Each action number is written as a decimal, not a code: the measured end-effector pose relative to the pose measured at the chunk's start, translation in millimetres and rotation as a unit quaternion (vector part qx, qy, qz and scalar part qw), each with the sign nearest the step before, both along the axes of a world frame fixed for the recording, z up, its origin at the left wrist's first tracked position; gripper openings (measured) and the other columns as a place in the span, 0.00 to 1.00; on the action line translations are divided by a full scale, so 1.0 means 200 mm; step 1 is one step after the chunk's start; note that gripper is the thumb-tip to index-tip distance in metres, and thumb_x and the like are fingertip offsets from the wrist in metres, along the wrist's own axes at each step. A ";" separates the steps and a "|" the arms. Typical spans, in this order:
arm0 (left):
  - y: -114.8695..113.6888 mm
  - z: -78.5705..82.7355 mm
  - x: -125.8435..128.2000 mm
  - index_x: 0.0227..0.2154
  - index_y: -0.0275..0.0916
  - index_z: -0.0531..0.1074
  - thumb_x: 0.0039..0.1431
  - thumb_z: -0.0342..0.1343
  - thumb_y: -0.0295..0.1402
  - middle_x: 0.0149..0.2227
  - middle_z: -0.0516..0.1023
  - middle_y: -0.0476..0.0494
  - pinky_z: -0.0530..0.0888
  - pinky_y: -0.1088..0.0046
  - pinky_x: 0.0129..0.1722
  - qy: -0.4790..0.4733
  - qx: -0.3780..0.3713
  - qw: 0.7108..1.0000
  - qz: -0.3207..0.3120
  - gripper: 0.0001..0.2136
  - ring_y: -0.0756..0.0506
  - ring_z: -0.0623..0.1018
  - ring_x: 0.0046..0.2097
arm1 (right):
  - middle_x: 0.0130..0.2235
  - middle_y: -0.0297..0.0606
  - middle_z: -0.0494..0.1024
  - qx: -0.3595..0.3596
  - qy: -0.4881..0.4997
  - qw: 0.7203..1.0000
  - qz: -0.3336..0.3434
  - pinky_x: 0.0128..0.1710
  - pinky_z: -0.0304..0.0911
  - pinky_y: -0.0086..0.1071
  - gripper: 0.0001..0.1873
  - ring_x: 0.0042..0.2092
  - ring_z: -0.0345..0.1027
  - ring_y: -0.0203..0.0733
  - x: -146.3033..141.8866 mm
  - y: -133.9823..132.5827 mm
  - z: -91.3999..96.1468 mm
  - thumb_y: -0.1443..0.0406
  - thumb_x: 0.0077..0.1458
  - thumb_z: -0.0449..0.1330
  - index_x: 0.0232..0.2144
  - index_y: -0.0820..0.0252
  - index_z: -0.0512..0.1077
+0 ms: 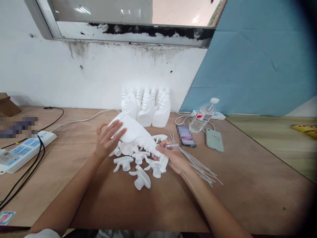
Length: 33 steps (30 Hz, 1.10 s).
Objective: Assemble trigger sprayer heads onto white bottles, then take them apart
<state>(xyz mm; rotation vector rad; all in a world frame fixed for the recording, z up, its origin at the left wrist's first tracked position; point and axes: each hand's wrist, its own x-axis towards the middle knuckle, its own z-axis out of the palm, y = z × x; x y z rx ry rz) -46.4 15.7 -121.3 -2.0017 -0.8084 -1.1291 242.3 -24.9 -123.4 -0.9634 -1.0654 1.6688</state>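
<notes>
A white spray bottle (133,129) is held tilted above the table, its base up to the left and its neck down to the right. My left hand (109,138) grips the bottle's wide lower end, a ring on one finger. Closed around the trigger head at the neck is my right hand (173,155), with a thin clear pen-like stick (172,145) showing above its fingers. Below the bottle lie several loose white trigger heads (141,178). Thin white dip tubes (200,165) are spread out beside my right hand.
Several white bottles (146,112) stand against the wall. On the right are a clear water bottle (201,117), a dark phone (186,135) and a pale phone (214,140). At left lies a power strip (29,148) with black cables (41,152). A blue cloth (255,59) hangs behind.
</notes>
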 end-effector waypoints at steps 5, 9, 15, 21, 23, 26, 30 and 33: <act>0.00 0.06 -0.01 0.51 0.48 0.70 0.58 0.54 0.22 0.51 0.78 0.43 0.63 0.60 0.55 -0.018 -0.016 1.000 -0.017 0.20 0.42 0.75 0.55 | 0.21 0.33 0.77 0.094 -0.060 0.993 -0.026 0.23 0.60 0.29 0.18 0.23 0.69 0.38 0.01 -0.02 0.05 0.57 0.49 0.67 0.25 0.57 0.61; -0.02 0.10 -0.01 0.50 0.50 0.72 0.57 0.57 0.25 0.49 0.79 0.45 0.65 0.61 0.54 -0.033 -0.030 0.999 -0.031 0.19 0.42 0.76 0.54 | 0.21 0.31 0.76 0.157 -0.116 0.980 -0.026 0.24 0.58 0.28 0.17 0.24 0.69 0.38 0.04 -0.03 0.08 0.57 0.53 0.64 0.25 0.56 0.60; -0.03 0.13 0.01 0.50 0.50 0.73 0.55 0.58 0.24 0.48 0.80 0.46 0.64 0.60 0.53 -0.032 -0.045 0.997 -0.052 0.20 0.42 0.76 0.52 | 0.23 0.29 0.71 0.250 -0.246 0.934 -0.066 0.25 0.58 0.28 0.18 0.25 0.68 0.36 0.08 -0.02 0.07 0.56 0.54 0.62 0.24 0.57 0.59; -0.02 0.14 -0.01 0.49 0.49 0.73 0.54 0.60 0.25 0.47 0.80 0.46 0.64 0.59 0.54 -0.041 -0.098 0.992 -0.064 0.20 0.42 0.77 0.51 | 0.30 0.33 0.72 0.519 -0.403 0.750 -0.078 0.34 0.64 0.30 0.10 0.31 0.67 0.37 0.13 0.01 0.02 0.63 0.58 0.61 0.28 0.57 0.64; -0.03 0.16 -0.03 0.48 0.46 0.74 0.53 0.63 0.29 0.46 0.80 0.45 0.66 0.60 0.53 -0.068 -0.151 0.983 -0.083 0.18 0.42 0.78 0.48 | 0.37 0.39 0.75 0.587 -0.406 0.694 -0.090 0.39 0.67 0.33 0.06 0.39 0.71 0.41 0.13 0.03 0.00 0.68 0.58 0.60 0.31 0.57 0.65; -0.06 0.19 -0.05 0.43 0.43 0.77 0.48 0.67 0.39 0.43 0.81 0.44 0.71 0.63 0.48 -0.141 -0.314 0.933 -0.102 0.18 0.41 0.79 0.44 | 0.45 0.44 0.75 0.653 -0.415 0.620 -0.131 0.50 0.66 0.42 0.06 0.48 0.71 0.46 0.13 0.05 0.00 0.72 0.57 0.59 0.36 0.57 0.67; -0.06 0.21 -0.09 0.38 0.40 0.79 0.47 0.65 0.47 0.39 0.81 0.43 0.75 0.70 0.32 -0.319 -0.548 0.765 -0.110 0.19 0.41 0.79 0.38 | 0.46 0.45 0.76 0.711 -0.438 0.530 -0.146 0.56 0.60 0.52 0.09 0.51 0.70 0.45 0.11 0.03 0.01 0.75 0.58 0.56 0.37 0.58 0.67; 0.00 0.18 -0.18 0.33 0.36 0.78 0.40 0.68 0.46 0.32 0.81 0.42 0.72 0.72 0.24 -0.442 -0.613 0.644 -0.119 0.20 0.43 0.78 0.30 | 0.45 0.41 0.77 0.734 -0.440 0.484 -0.183 0.54 0.62 0.50 0.10 0.52 0.70 0.44 0.13 0.03 0.01 0.76 0.57 0.57 0.35 0.57 0.67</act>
